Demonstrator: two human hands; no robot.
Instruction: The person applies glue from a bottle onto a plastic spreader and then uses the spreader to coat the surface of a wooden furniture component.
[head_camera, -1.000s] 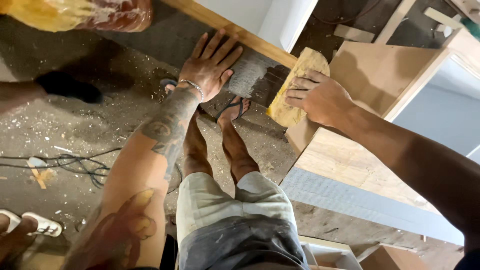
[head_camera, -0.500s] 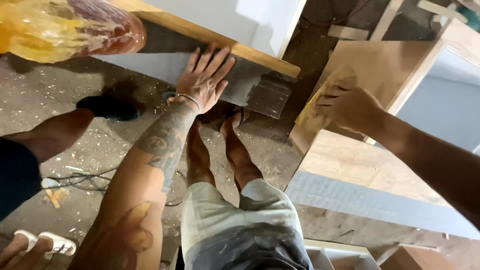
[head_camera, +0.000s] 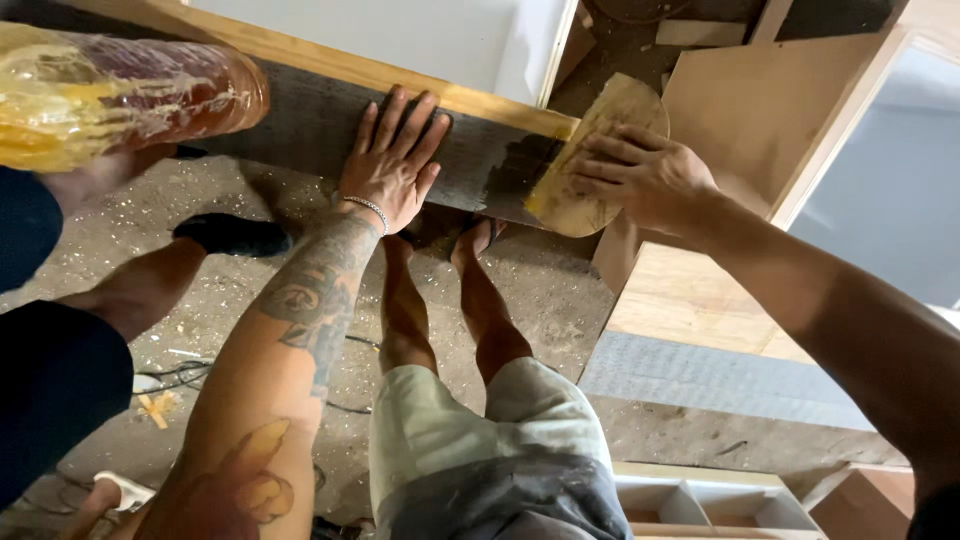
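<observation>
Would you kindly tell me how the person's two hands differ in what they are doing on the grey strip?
The left hand lies flat on the grey strip with its fingers spread, holding nothing; the right hand presses a yellow pad against the strip's end. The left wrist wears a bracelet and the forearm is tattooed; the right shows neither. Both are bare and rest palm-down on the same edge.

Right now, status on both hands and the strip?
Left hand flat on grey strip. Right hand presses yellow pad on strip end. Another person's leg close left.
</observation>
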